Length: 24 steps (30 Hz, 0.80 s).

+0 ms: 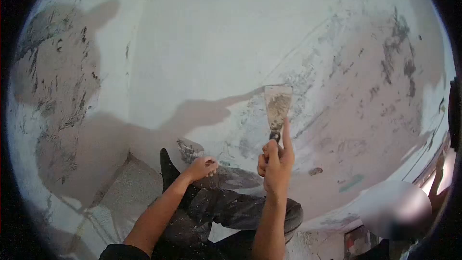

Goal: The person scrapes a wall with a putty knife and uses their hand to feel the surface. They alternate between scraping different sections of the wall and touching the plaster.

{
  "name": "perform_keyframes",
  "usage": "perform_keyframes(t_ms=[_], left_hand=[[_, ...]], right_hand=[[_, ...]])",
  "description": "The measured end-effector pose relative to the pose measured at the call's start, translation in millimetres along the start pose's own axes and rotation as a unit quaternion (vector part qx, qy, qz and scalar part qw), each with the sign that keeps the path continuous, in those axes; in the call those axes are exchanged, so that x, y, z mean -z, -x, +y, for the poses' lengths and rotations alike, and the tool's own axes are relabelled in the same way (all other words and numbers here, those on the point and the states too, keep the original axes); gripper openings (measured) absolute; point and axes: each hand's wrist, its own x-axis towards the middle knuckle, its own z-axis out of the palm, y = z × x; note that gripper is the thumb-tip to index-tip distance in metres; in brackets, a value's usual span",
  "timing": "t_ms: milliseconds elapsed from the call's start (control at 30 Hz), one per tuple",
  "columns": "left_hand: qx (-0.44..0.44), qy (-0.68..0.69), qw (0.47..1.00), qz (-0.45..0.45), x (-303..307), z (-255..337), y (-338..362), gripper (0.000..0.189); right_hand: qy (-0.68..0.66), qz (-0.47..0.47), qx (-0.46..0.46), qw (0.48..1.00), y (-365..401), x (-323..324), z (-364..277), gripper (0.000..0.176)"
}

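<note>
The right hand grips a scraper upright before the wall, index finger extended along it. The left hand curls half-closed by a leg; I cannot tell whether it holds anything.

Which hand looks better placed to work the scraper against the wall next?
Probably the right hand: it grips the scraper, held up toward the wall. The left hand is curled near the dark trousers, away from the scraper.

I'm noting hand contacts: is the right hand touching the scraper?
Touching. The head view shows the right hand with its grip closed around the scraper, just below the blade.
</note>
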Motion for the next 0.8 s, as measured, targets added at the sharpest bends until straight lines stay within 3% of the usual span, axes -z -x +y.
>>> perform_keyframes(t_ms=[100,233,367,633,800], left_hand=[[0.011,-0.024,0.999,0.019,7.0,6.1,-0.2,0.031],[0.047,-0.038,0.998,-0.002,-4.0,3.3,1.4,0.026],[0.041,-0.028,0.999,0.013,4.7,11.8,-4.0,0.028],[0.046,-0.050,0.998,-0.004,1.8,9.3,1.0,0.029],[0.004,-0.010,1.000,-0.002,4.1,6.5,0.4,0.027]], right_hand=[[0.030,-0.008,0.016,0.999,2.3,0.1,3.9,0.059],[-0.006,-0.017,-0.030,0.999,5.6,8.2,6.0,0.060],[-0.016,-0.027,0.006,0.999,-5.8,0.9,5.9,0.058],[-0.018,-0.015,-0.019,1.000,1.6,3.9,4.9,0.058],[-0.023,-0.036,0.003,0.999,-2.8,2.9,4.3,0.058]])
